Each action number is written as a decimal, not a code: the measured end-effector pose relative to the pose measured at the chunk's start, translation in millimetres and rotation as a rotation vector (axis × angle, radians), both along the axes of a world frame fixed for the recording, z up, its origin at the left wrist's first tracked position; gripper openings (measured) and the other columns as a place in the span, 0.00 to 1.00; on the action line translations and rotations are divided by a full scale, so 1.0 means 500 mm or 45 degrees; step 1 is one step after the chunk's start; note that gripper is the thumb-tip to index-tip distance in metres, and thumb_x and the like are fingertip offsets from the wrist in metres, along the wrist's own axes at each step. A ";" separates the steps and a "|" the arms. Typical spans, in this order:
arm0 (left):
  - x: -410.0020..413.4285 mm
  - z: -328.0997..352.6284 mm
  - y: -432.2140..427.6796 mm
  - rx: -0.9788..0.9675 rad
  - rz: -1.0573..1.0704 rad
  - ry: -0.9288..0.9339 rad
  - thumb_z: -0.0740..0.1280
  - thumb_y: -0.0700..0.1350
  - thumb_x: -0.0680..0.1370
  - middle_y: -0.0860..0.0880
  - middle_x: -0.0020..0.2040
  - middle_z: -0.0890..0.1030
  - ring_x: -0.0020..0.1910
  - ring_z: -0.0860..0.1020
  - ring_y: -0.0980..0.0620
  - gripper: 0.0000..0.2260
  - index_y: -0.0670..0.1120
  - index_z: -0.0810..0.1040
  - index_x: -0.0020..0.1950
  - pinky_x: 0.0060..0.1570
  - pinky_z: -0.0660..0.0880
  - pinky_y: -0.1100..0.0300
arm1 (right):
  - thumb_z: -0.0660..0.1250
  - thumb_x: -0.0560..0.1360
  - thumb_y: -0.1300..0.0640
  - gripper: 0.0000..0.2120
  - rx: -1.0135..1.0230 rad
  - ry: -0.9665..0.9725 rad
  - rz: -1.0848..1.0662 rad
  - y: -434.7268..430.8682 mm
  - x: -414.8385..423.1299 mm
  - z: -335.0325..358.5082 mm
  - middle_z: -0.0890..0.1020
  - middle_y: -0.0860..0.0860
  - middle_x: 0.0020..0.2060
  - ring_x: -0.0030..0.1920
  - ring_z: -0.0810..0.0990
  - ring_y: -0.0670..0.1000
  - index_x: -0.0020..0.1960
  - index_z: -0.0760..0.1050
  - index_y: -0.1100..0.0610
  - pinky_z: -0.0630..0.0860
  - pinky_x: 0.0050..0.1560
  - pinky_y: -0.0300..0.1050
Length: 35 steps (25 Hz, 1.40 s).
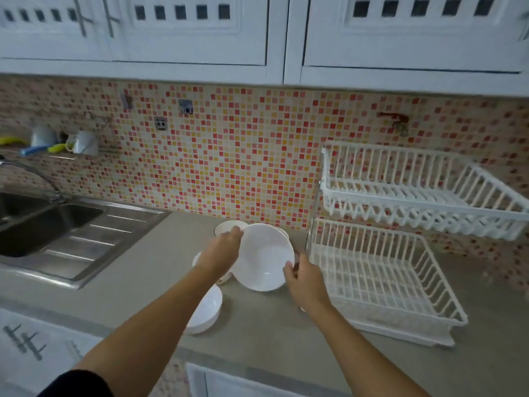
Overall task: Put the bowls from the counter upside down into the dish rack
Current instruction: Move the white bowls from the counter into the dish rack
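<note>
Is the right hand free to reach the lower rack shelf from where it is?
Probably yes: the right hand is beside the lower shelf, which looks empty, though it shares the white bowl.

- A white bowl [264,257] was held tilted above the counter [143,282], its hollow facing the camera, just left of the dish rack [380,270].
- The left hand [221,252] gripped its left rim; the right hand [305,277] gripped its lower right rim.
- Another bowl [204,310] sat upright on the counter, well left of the rack, partly hidden by the left forearm.
- More bowls [229,227] lay behind the held one.
</note>
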<state>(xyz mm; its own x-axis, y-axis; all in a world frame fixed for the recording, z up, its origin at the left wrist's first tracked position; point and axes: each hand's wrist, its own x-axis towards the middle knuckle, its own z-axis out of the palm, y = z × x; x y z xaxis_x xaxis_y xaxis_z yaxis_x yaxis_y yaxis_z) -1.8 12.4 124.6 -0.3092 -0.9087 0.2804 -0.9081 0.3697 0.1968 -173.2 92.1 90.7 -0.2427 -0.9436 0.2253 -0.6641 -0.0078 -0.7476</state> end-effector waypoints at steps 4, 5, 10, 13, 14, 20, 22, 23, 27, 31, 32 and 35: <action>-0.014 0.121 0.058 -0.367 -0.128 0.478 0.59 0.44 0.80 0.40 0.48 0.83 0.41 0.81 0.43 0.14 0.37 0.75 0.60 0.40 0.77 0.59 | 0.58 0.78 0.57 0.17 -0.228 0.065 -0.013 0.007 -0.028 0.158 0.80 0.55 0.54 0.47 0.79 0.55 0.67 0.66 0.55 0.77 0.47 0.50; -0.021 0.149 0.068 -0.441 -0.161 0.566 0.56 0.47 0.80 0.40 0.44 0.83 0.35 0.80 0.45 0.17 0.36 0.76 0.58 0.32 0.75 0.63 | 0.56 0.79 0.59 0.18 -0.289 0.120 -0.016 0.011 -0.036 0.197 0.78 0.56 0.57 0.50 0.79 0.57 0.68 0.64 0.55 0.77 0.49 0.51; -0.067 0.288 0.075 -0.782 -0.370 0.517 0.52 0.52 0.81 0.40 0.45 0.85 0.29 0.80 0.48 0.24 0.35 0.75 0.62 0.21 0.71 0.66 | 0.58 0.78 0.64 0.27 -0.617 0.501 -0.081 0.042 -0.109 0.359 0.72 0.57 0.66 0.56 0.77 0.59 0.75 0.55 0.55 0.76 0.53 0.54; -0.102 0.342 0.057 -0.856 -0.574 0.346 0.63 0.48 0.74 0.40 0.60 0.80 0.45 0.84 0.45 0.25 0.36 0.70 0.68 0.30 0.78 0.64 | 0.61 0.75 0.70 0.34 -0.656 0.876 -0.191 0.026 -0.164 0.391 0.69 0.60 0.68 0.34 0.77 0.55 0.76 0.50 0.58 0.75 0.31 0.47; -0.115 0.354 0.052 -0.817 -0.655 0.316 0.64 0.47 0.72 0.42 0.67 0.75 0.53 0.82 0.44 0.28 0.38 0.67 0.71 0.38 0.81 0.59 | 0.62 0.72 0.73 0.37 -0.662 0.977 -0.204 0.017 -0.179 0.394 0.69 0.61 0.68 0.28 0.73 0.53 0.76 0.50 0.59 0.70 0.26 0.44; -0.193 0.415 -0.014 -0.513 -0.895 0.070 0.65 0.56 0.75 0.56 0.78 0.51 0.75 0.58 0.53 0.37 0.52 0.46 0.77 0.69 0.53 0.61 | 0.71 0.62 0.76 0.44 -0.683 1.098 -0.350 -0.047 -0.255 0.392 0.71 0.65 0.67 0.23 0.75 0.52 0.73 0.55 0.65 0.63 0.20 0.39; -0.224 0.420 -0.037 -0.394 -0.947 0.080 0.65 0.60 0.73 0.55 0.78 0.52 0.75 0.57 0.53 0.40 0.53 0.45 0.77 0.70 0.53 0.60 | 0.68 0.68 0.74 0.42 -0.652 1.090 -0.404 -0.057 -0.275 0.387 0.66 0.62 0.71 0.31 0.80 0.56 0.75 0.50 0.62 0.71 0.25 0.43; -0.241 0.417 -0.049 -0.348 -0.956 0.098 0.66 0.61 0.73 0.55 0.78 0.53 0.75 0.57 0.53 0.41 0.54 0.46 0.77 0.70 0.55 0.58 | 0.63 0.73 0.71 0.38 -0.636 1.087 -0.417 -0.060 -0.288 0.382 0.62 0.60 0.74 0.40 0.81 0.58 0.76 0.46 0.60 0.76 0.33 0.47; -0.318 0.393 -0.085 -0.223 -1.038 0.149 0.69 0.60 0.70 0.56 0.76 0.56 0.72 0.61 0.53 0.41 0.53 0.51 0.77 0.69 0.62 0.56 | 0.41 0.81 0.51 0.25 -0.437 1.024 -0.413 -0.058 -0.333 0.366 0.51 0.49 0.77 0.68 0.68 0.57 0.77 0.42 0.51 0.70 0.64 0.55; -0.379 0.386 -0.116 -0.085 -1.060 0.177 0.75 0.54 0.67 0.52 0.69 0.66 0.59 0.65 0.57 0.39 0.50 0.59 0.72 0.59 0.65 0.61 | 0.58 0.75 0.68 0.35 -0.340 1.071 -0.403 -0.082 -0.395 0.365 0.53 0.51 0.77 0.55 0.78 0.57 0.77 0.48 0.53 0.79 0.46 0.49; -0.392 0.386 -0.127 -0.086 -1.050 0.176 0.76 0.52 0.67 0.51 0.69 0.66 0.57 0.65 0.57 0.38 0.49 0.60 0.71 0.58 0.65 0.62 | 0.60 0.75 0.65 0.35 -0.305 1.091 -0.350 -0.088 -0.411 0.370 0.54 0.50 0.77 0.49 0.80 0.57 0.76 0.49 0.51 0.78 0.40 0.48; -0.419 0.382 -0.167 -0.116 -1.018 0.141 0.78 0.50 0.65 0.51 0.67 0.66 0.58 0.67 0.54 0.37 0.48 0.62 0.68 0.58 0.68 0.61 | 0.63 0.73 0.40 0.38 -0.198 1.050 -0.130 -0.108 -0.458 0.383 0.50 0.43 0.77 0.67 0.70 0.51 0.76 0.45 0.43 0.76 0.55 0.49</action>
